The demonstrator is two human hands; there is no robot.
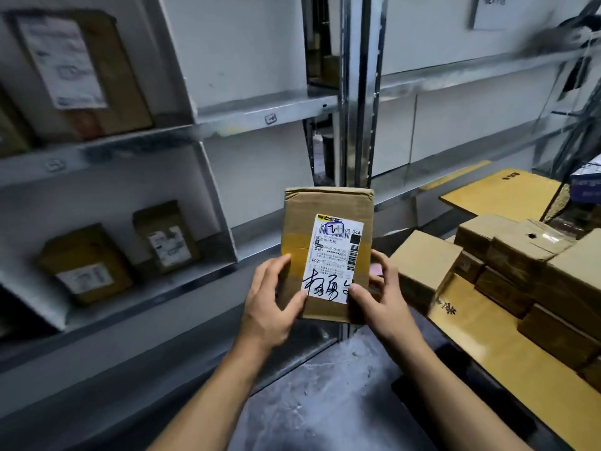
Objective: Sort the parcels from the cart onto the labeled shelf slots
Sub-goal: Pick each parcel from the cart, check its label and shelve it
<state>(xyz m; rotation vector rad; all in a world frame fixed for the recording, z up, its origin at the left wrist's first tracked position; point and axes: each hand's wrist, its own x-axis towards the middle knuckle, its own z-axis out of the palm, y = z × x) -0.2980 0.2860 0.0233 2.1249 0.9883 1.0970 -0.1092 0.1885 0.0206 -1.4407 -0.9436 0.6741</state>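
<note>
Parcel (297, 222), long axis upright and label facing the viewer, gripped at its lower end by left hand (270, 304) and right hand (380, 301), just right of the shelf (130, 138); left hand judged nearer its slots.

One view, head-worn, wide-angle. It looks forward and down from above the person's forearms (208, 402), which come in from the bottom edge.

Close range: the parcel (299, 229) sits at frame centre with its label sharp and readable. The left hand (270, 307) and right hand (383, 304) grip its lower corners.

The frame is tilted, so the boards of the shelving (266, 112) climb toward the right. The shelving fills the left half and top and blurs toward the left edge. An upright post (354, 92) stands just behind the parcel. Stacked cartons (520, 255) crowd the right edge, near. The floor (325, 402) shows at bottom centre.
</note>
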